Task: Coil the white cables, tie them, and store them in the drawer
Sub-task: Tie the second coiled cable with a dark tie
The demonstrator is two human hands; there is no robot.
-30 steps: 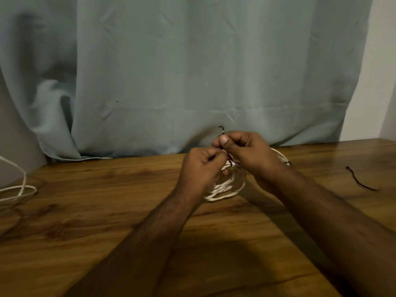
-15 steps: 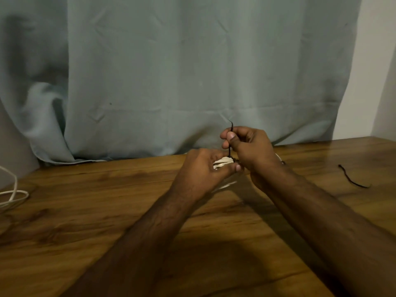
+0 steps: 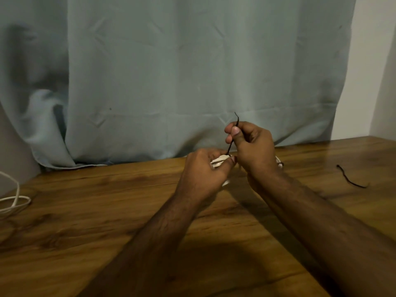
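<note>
A grey-blue curtain [image 3: 192,71] hangs behind the wooden counter [image 3: 85,232]. Above the counter's middle, the left hand [image 3: 201,170] has its grip curled around the coiled white cable [image 3: 218,162]; the right hand [image 3: 252,144] pinches the dark tie [image 3: 231,142] upright. A loose white cable [image 3: 15,200] lies far left, a spare dark tie [image 3: 351,179] right.

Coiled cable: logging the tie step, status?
Left hand grips coiled white cable. Right hand pinches dark tie, pulling up. Spare tie, loose cable lie aside, nothing blocking.
</note>
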